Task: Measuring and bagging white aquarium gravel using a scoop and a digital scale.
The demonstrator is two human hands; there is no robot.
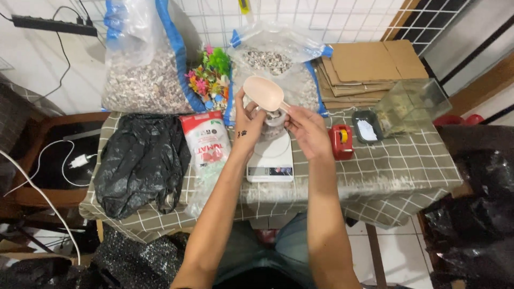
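Note:
My left hand (247,124) grips the side of a small clear bag of pebbles (274,121) that stands on a white kitchen scale (270,160). My right hand (306,128) holds the handle of a beige plastic scoop (263,92), whose bowl is raised above and behind the small bag. The scoop's bowl faces the camera and looks empty. Both forearms reach in from the bottom of the view across the checked tablecloth (385,171).
Two large clear bags of pebbles (144,80) (278,64) lean at the back, with colourful plastic plants (210,77) between them. A black plastic bag (140,163) and a red-and-white packet (206,142) lie left of the scale. A red tape dispenser (340,141), dark tray (367,127), clear tank (412,104) and cardboard (369,67) are on the right.

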